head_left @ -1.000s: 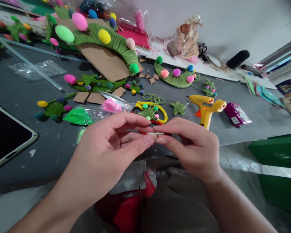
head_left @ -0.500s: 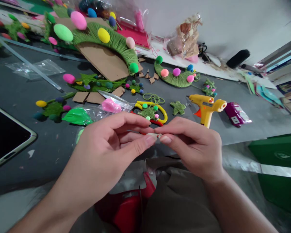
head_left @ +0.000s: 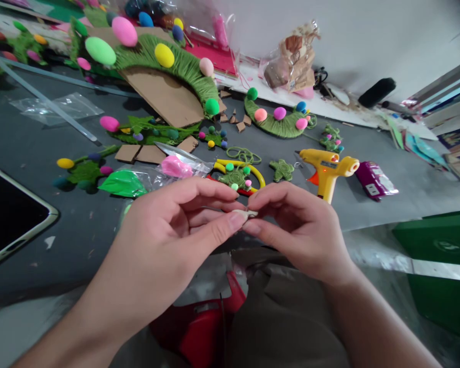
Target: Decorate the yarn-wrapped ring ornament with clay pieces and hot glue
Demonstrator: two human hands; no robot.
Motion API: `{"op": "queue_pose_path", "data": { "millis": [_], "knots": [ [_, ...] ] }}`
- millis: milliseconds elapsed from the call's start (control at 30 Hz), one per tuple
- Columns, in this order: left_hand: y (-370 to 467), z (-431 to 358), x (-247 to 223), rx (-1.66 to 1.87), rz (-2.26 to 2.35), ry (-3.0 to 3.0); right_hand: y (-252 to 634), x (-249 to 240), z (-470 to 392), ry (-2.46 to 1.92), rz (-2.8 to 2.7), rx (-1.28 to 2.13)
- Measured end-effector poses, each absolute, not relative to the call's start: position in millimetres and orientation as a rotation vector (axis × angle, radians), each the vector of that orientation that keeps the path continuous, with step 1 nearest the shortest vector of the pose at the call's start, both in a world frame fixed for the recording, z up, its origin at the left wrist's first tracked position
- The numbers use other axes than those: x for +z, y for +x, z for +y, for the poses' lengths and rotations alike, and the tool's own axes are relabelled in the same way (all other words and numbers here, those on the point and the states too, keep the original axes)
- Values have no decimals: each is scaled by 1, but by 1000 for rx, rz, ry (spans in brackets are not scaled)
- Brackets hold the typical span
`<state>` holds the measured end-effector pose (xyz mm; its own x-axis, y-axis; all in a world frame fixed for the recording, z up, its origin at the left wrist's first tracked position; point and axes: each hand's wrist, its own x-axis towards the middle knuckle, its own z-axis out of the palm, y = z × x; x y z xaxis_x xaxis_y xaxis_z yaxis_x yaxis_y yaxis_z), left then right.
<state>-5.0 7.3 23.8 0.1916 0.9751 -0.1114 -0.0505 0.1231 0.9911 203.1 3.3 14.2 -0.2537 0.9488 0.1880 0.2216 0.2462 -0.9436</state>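
Observation:
My left hand [head_left: 168,235] and my right hand [head_left: 302,230] meet at the fingertips over the near edge of the grey table [head_left: 42,153]. Both pinch one small pale scrap [head_left: 249,212], which is mostly hidden by my thumbs and forefingers. Just beyond the fingers lie yellow-handled scissors [head_left: 249,171] with a small green yarn piece [head_left: 233,177] on them. A yellow glue gun [head_left: 327,168] stands to the right of my right hand.
A large green yarn arch on cardboard [head_left: 164,76] with coloured balls lies at the back. A smaller arch [head_left: 278,122], a green yarn star [head_left: 281,170], plastic bags [head_left: 153,176], a purple packet [head_left: 373,180] and a tablet [head_left: 7,214] surround the hands. A green box [head_left: 437,245] is at right.
My right hand has shifted its fingers slightly on the scrap, rolling the thumb and forefinger. My left hand has stayed almost still.

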Motion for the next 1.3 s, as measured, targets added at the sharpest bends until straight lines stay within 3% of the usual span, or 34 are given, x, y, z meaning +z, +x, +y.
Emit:
{"op": "queue_pose_path", "data": {
  "millis": [933, 1300],
  "knots": [
    [-7, 4, 26, 893, 1125, 1374, 223, 9, 24, -1339, -1471, 538],
    [-10, 11, 25, 1041, 1254, 1281, 212, 13, 29, -1303, -1524, 605]
  ]
}}
